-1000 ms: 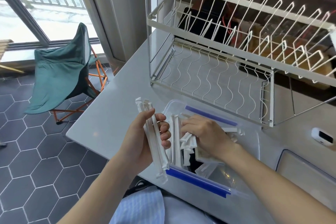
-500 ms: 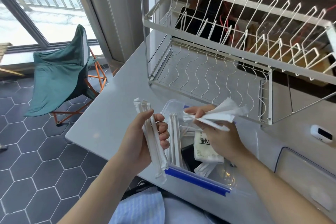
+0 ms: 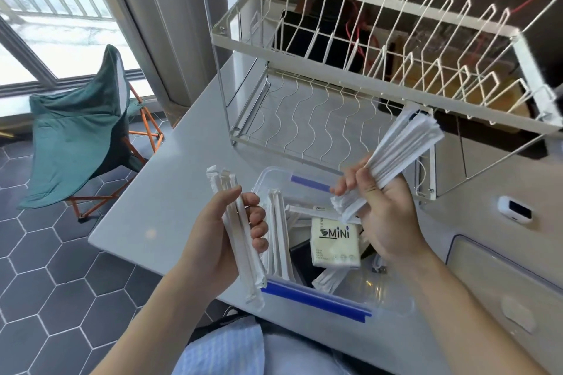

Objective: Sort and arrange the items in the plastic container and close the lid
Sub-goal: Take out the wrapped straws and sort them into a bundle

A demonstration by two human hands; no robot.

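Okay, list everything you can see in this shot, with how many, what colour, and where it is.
plastic container: one, clear with blue rim strips, open on the table's near edge
wrapped straws: several, white, upright at the container's left side
tissue pack: one, cream, marked MINI, inside the container
dish rack: one, white wire, behind the container
table: one, light grey
folding chair: one, green with orange legs, on the floor at left
small device: one, white, on the table at right
left hand: holds a bundle of wrapped straws
right hand: holds a larger bundle above the container
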